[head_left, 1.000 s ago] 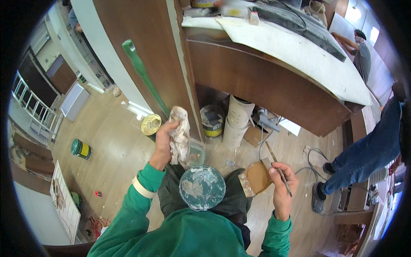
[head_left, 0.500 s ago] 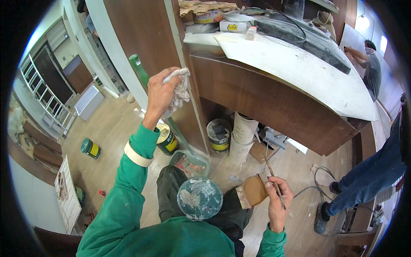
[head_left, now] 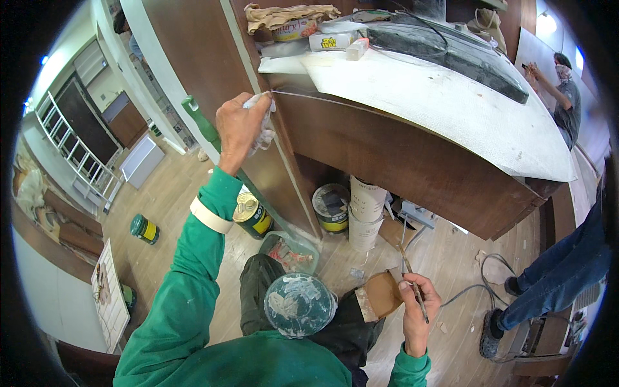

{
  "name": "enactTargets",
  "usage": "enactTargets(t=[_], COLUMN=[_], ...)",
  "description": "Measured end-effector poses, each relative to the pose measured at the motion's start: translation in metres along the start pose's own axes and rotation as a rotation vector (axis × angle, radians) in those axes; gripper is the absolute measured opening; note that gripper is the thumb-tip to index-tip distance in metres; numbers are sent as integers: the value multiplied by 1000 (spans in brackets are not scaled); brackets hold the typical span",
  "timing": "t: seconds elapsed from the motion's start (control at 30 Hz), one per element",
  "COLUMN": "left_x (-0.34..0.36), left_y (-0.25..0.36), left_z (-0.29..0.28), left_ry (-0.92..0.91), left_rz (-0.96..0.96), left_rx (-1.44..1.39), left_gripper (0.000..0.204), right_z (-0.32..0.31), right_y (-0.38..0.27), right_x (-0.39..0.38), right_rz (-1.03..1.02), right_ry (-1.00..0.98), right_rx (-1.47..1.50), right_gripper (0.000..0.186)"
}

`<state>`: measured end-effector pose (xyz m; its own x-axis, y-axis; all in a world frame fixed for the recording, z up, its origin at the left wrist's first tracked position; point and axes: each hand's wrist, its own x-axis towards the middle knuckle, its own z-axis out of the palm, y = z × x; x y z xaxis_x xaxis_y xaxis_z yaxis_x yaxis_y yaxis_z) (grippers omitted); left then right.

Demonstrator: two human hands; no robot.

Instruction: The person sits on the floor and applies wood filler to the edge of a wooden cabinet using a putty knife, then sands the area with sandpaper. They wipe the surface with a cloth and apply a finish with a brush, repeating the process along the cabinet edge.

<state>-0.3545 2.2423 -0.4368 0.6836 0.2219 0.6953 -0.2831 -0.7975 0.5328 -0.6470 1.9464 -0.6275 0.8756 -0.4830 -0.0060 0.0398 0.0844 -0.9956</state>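
Note:
My left hand (head_left: 240, 129) is closed around a crumpled white rag (head_left: 263, 138). It presses the rag to the pale edge strip (head_left: 282, 145) of the upright brown panel, just below the counter's corner. Low on the right, my right hand (head_left: 418, 306) grips a thin paintbrush (head_left: 405, 263) slantwise between thumb and fingers. Beside that hand, an open container of brown paint (head_left: 385, 293) sits by my right leg. A dark green tub with a paint-smeared lid (head_left: 298, 303) is between my legs.
A green-handled dustpan (head_left: 290, 251) with debris stands beside a paint can (head_left: 251, 216). White rolls (head_left: 365, 222) and a bucket (head_left: 331, 206) sit under the white counter (head_left: 419, 103). At the right are a person's legs (head_left: 554, 264) and a cable (head_left: 480, 287); another person (head_left: 566, 100) works farther back.
My left hand has turned and brought the rag against the panel's edge strip. The right hand still holds the paintbrush in nearly the same place. The whole view has shifted slightly.

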Motion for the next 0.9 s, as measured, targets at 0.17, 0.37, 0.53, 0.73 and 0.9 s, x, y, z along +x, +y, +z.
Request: enactTargets(t=[0.17,0.37,0.53,0.73,0.9], left_x=[5,5,-1,-16,-26], left_y=[-3,2,-1,-16,-30], left_z=[2,8,11,24,36], left_ry=[8,16,32,30,86], left_rz=[61,63,82,106,186], left_rx=[89,160,170,157,151], left_gripper=[45,46,44,43,40], right_z=[-1,5,14,15,15], right_y=[8,13,15,10,11], right_x=[5,11,14,18,19], right_rz=[-24,5,28,15,22], right_ry=[-11,-14,-15,-17,-4], right_rx=[-15,-26,-18,-66,-62], right_gripper=[13,13,13,12,12])
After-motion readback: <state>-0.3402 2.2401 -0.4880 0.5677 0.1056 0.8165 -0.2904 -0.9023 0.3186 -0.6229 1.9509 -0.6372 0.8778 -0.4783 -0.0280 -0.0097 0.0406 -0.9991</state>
